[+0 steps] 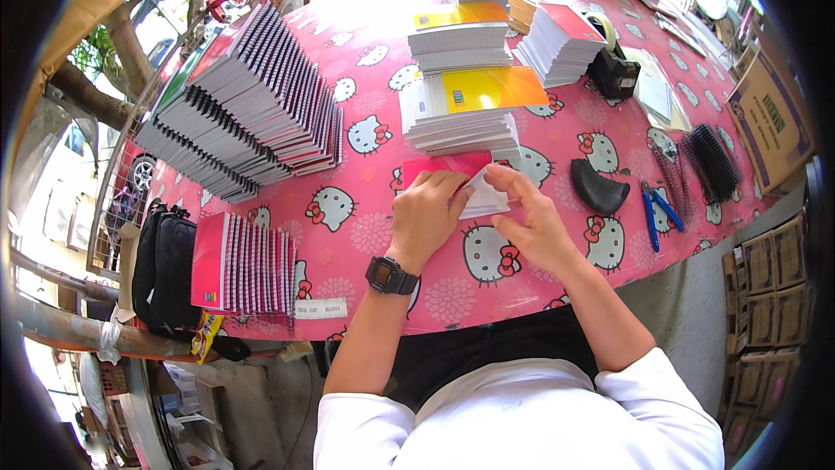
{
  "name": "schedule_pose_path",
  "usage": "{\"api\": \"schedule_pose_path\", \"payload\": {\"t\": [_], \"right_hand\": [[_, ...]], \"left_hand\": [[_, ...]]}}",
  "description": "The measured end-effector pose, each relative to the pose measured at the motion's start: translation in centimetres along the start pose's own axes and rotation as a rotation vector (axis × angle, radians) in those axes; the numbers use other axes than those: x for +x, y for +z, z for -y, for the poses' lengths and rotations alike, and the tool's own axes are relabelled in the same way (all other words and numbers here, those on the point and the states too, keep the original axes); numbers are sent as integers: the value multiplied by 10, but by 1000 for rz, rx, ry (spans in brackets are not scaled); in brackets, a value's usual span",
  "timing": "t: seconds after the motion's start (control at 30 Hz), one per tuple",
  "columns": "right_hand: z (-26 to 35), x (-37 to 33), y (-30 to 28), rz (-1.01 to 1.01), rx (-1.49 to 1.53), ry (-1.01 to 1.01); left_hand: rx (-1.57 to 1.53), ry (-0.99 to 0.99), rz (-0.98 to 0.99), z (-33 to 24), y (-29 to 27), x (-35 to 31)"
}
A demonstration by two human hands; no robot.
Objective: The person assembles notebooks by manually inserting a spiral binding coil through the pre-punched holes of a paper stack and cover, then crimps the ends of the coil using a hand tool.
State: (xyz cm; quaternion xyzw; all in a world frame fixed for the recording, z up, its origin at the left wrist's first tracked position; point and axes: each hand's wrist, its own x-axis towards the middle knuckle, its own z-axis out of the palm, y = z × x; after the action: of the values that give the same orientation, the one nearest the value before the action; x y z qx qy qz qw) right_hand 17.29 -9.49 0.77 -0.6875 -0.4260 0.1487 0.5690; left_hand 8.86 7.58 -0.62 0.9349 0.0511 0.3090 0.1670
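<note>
In front of me lies a small stack of loose white sheets (484, 201) with a red-pink cover (448, 163) showing at its far left. My left hand (426, 213), a black watch on its wrist, has its fingers curled over the left side of the stack, gripping it. At the stack's right edge is my right hand (532, 220), thumb and fingers apart. Its fingertips are close to the sheets, and whether they touch is hard to see. Just beyond stand piles of unbound sheets with yellow-orange covers (494, 89).
Tall stacks of spiral-bound notebooks (270, 105) stand at the left, a shorter red-covered stack (243, 266) nearer me beside a black bag (165, 266). To the right lie a black curved object (600, 187), blue-handled pliers (657, 213), black binding coils (711, 164) and a tape dispenser (614, 73).
</note>
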Motion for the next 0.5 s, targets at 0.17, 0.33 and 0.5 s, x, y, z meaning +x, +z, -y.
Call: {"api": "schedule_pose_path", "payload": {"t": [0.17,0.33,0.5], "right_hand": [[-17,-9,3,-66,-153,88],[-14,-12,5,-61,-172,108],[-2,-8,9,-66,-248,86]], "left_hand": [[17,-15,-77,3,7,0],[-23,-32,-69,0,6,1],[-35,-42,-59,0,4,-1]]}}
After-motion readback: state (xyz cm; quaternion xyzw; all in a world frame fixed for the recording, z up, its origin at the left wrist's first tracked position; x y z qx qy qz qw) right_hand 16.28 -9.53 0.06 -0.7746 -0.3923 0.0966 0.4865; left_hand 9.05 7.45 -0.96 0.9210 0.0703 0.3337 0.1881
